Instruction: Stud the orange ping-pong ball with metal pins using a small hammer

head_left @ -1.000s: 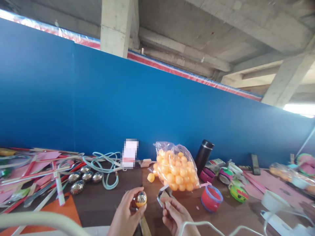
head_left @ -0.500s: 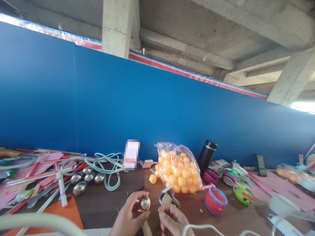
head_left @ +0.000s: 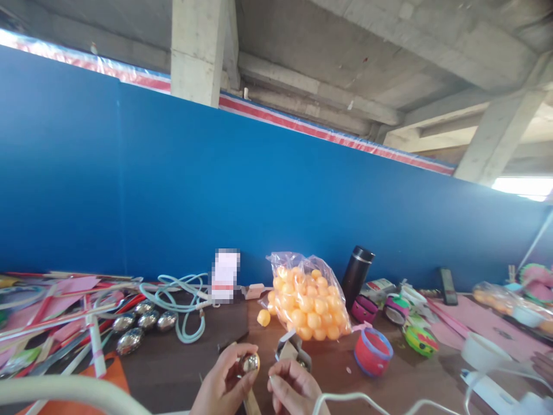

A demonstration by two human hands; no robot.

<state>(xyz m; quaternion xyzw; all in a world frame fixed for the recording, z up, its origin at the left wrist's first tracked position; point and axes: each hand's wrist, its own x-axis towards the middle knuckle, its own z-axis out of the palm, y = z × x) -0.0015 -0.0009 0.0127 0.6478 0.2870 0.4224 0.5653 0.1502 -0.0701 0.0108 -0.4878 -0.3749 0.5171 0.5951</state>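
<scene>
A shiny metallic ball [head_left: 249, 363] sits between the thumb and fingers of my left hand [head_left: 225, 379] at the bottom centre. Just right of it, my right hand [head_left: 295, 387] has its thumb and fingertips pressed together; whatever they pinch is too small to make out. Behind my right hand lies a small open box [head_left: 290, 347], partly hidden by the fingers. A wooden stick [head_left: 252, 403] shows below my left hand. Farther back stands a clear bag of orange balls [head_left: 309, 302], with one loose orange ball [head_left: 263, 317] beside it.
Several metallic balls [head_left: 129, 341] and a light blue cable [head_left: 190, 311] lie left, near sticks and paper. A black bottle [head_left: 358, 275], a red and blue tape roll [head_left: 373, 351] and a white cup [head_left: 484, 350] stand right. White cables cross the front. Another person's hand [head_left: 542, 364] shows far right.
The view has shifted slightly, moving most things left in the picture. My right hand has come a little closer to my left. A person's hand has appeared at the right edge.
</scene>
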